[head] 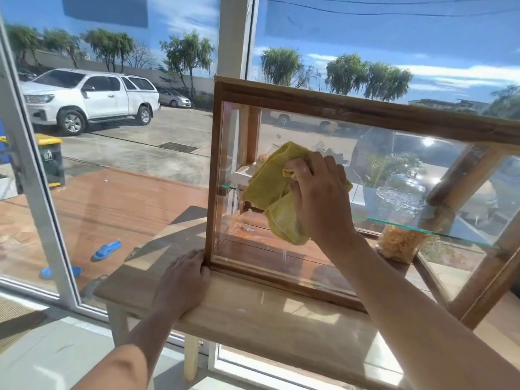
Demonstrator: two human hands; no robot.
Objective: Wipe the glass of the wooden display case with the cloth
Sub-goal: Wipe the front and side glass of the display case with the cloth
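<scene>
The wooden display case [351,108] stands on a wooden table [253,313] by a big window. Its front glass pane [394,175] faces me and shows smears near the lower left. My right hand [320,198] presses a crumpled yellow cloth [267,187] flat against the left part of that glass, fingers spread over the cloth. My left hand [183,280] rests on the table at the case's lower left corner, fingers touching the frame.
Inside the case a glass shelf [422,228] carries a glass dome jar [402,192]; a bag of snacks [399,243] sits below. Behind stands the window frame post [233,35]. Outside are a white pickup [87,99], a bin and blue sandals [108,249].
</scene>
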